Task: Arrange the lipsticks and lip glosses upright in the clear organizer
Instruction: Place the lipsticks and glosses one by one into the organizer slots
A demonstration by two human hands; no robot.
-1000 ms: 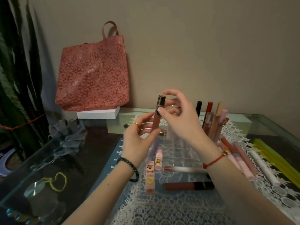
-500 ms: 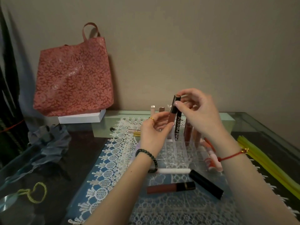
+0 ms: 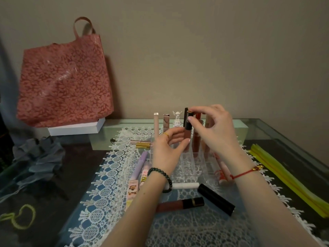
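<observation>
A clear organizer stands on the lace mat with several tubes upright in its back rows. My right hand pinches the dark cap of a brown lip gloss that stands upright in a back compartment. My left hand touches the same tube low down with its fingertips. A white tube, a black lipstick and a dark red gloss lie flat in front of the organizer. Pink and purple tubes lie to its left, a red-and-white one to its right.
A red patterned bag leans on the wall over a white box at the back left. Grey fabric and a green cord lie left. Yellow strips run along the right edge. A gold-capped tube lies behind the organizer's left side.
Both hands carried the brown lip gloss from mid-air down and back into the organizer's back row. The camera swung, bringing the left tubes into view.
</observation>
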